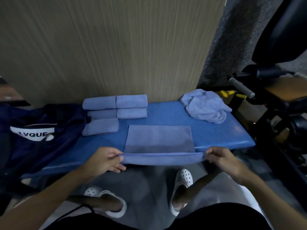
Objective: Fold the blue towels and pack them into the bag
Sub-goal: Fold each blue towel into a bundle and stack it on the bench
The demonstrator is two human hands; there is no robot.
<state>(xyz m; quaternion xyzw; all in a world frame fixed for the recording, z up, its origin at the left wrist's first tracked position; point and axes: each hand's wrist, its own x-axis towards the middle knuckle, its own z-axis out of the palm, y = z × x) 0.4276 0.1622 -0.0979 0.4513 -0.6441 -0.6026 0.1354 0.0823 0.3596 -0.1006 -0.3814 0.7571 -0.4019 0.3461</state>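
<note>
Wood-grain panelling (116,47) backs a blue padded tabletop (216,135), seen from above by the person standing at its near edge.

A blue towel (159,138) lies flat at the middle of the tabletop, reaching to the near edge, where its nearest strip is doubled over into a long roll-like fold. The left hand (106,161) pinches the left end of that fold between thumb and fingers, and the right hand (222,159) pinches the right end the same way. Both grips are closed on the cloth, and the fold is drawn taut between them, just above the near edge.

Five folded towels (116,112) sit together toward the far left corner: two pairs side by side against the panelling and a single one in front of them. Whether the pairs are stacked or merely set one row behind the other cannot be told. A crumpled towel (205,106), paler in this light, is heaped at the far right corner.

The dark navy bag (41,130) slumps over the left edge of the tabletop, touching the folded group, with a white label (32,133) that reads "LVQUE" in part.

Below the near edge, the person's white perforated clogs (182,180) stand on a grey floor. Black exercise equipment (274,80) stands off the right edge.
</note>
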